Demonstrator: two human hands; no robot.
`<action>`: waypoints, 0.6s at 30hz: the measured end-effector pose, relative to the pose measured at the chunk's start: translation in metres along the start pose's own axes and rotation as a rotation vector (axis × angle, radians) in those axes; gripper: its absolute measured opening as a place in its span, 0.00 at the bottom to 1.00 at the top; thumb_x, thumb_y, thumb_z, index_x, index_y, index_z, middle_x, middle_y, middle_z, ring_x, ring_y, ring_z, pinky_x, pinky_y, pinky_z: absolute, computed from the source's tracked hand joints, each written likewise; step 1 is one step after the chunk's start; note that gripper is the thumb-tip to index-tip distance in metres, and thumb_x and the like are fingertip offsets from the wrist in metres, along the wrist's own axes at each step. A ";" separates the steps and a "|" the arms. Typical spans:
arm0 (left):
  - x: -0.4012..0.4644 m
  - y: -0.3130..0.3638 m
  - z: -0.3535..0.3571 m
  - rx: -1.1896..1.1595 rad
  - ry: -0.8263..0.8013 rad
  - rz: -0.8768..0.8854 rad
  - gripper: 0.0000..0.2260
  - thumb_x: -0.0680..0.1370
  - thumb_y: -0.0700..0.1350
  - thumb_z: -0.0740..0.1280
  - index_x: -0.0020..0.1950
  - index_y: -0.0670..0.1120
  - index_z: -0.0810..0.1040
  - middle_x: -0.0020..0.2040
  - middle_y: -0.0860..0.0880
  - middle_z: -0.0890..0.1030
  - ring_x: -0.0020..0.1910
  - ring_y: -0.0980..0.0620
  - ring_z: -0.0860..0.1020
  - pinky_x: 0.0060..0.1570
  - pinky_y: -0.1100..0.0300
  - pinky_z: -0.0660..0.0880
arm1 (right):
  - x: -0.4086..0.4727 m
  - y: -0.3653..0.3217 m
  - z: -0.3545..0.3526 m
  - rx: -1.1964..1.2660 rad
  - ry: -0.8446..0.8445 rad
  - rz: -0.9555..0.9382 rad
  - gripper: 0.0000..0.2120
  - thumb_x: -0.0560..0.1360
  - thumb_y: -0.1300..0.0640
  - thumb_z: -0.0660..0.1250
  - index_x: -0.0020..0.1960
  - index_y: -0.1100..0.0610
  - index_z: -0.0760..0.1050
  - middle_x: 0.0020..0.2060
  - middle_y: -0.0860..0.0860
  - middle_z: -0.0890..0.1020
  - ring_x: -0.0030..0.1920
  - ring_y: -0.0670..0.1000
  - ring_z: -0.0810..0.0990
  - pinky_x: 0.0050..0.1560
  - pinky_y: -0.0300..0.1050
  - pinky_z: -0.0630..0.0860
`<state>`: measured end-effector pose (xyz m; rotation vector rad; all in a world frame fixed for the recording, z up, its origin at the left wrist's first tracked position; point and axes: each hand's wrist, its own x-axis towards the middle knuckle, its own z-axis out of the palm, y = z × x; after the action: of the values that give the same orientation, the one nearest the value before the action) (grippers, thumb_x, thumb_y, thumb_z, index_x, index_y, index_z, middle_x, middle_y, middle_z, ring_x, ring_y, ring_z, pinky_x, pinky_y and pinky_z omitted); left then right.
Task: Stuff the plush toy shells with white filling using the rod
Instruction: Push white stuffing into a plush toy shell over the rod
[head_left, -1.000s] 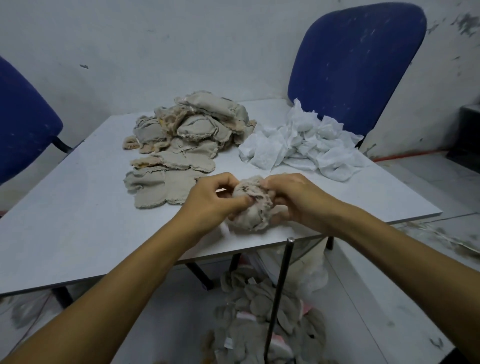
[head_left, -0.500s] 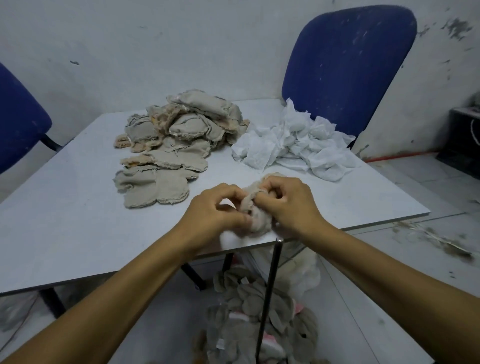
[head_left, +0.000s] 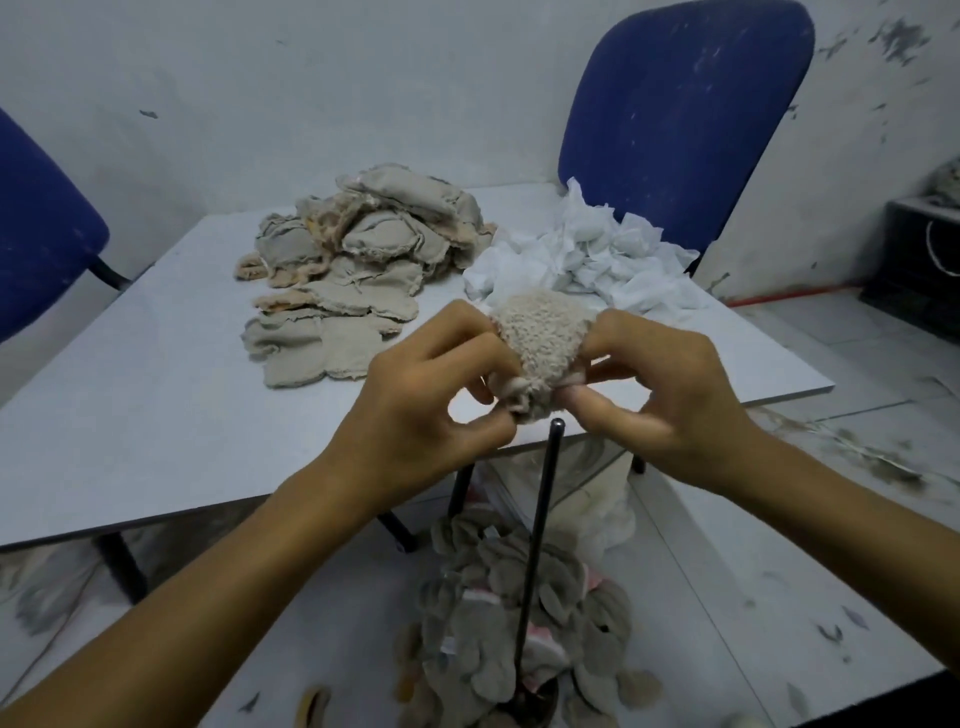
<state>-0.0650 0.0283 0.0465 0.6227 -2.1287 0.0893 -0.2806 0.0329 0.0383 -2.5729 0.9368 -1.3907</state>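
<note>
Both hands, left (head_left: 441, 395) and right (head_left: 654, 395), pinch one plush shell (head_left: 540, 338) above the upright rod (head_left: 540, 519); many flat shells (head_left: 353, 291) and filling (head_left: 582, 260) wait on the tabletop (head_left: 130, 405).

Scuffed, stained whitish plaster wall (head_left: 363, 78) behind. Pale grey flat-topped table (head_left: 130, 405) on dark legs. Blue upholstered chairs at far right (head_left: 685, 104) and left (head_left: 41, 234). Dirty light-tiled floor (head_left: 857, 519).

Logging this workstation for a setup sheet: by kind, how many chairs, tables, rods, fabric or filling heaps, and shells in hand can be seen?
Blue chairs: 2
Table: 1
Rod: 1
Heaps: 3 (empty shells, white filling, plush pieces on the floor)
Plush shell held by left hand and right hand: 1
Total: 8
</note>
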 end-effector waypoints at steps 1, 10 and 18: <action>-0.003 0.004 0.000 0.035 0.001 0.028 0.04 0.71 0.35 0.74 0.40 0.38 0.79 0.42 0.46 0.75 0.38 0.53 0.73 0.37 0.62 0.73 | -0.007 -0.002 0.001 -0.040 0.028 -0.041 0.09 0.75 0.58 0.68 0.46 0.65 0.79 0.41 0.54 0.81 0.42 0.47 0.78 0.47 0.31 0.75; -0.022 0.024 0.020 0.175 0.027 0.162 0.08 0.76 0.35 0.71 0.38 0.36 0.80 0.35 0.40 0.76 0.31 0.44 0.73 0.26 0.51 0.71 | -0.045 -0.004 0.013 -0.205 0.140 -0.140 0.10 0.77 0.60 0.68 0.44 0.67 0.80 0.45 0.59 0.80 0.46 0.54 0.78 0.50 0.35 0.71; -0.045 0.013 0.039 0.152 -0.186 0.063 0.06 0.71 0.31 0.70 0.38 0.38 0.75 0.38 0.41 0.73 0.33 0.45 0.67 0.24 0.50 0.68 | -0.070 0.008 0.028 -0.125 -0.098 0.019 0.11 0.78 0.58 0.67 0.55 0.64 0.81 0.48 0.58 0.78 0.48 0.52 0.76 0.49 0.43 0.75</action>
<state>-0.0788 0.0459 -0.0102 0.6749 -2.3372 0.2379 -0.2910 0.0582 -0.0320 -2.6857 1.0609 -1.2260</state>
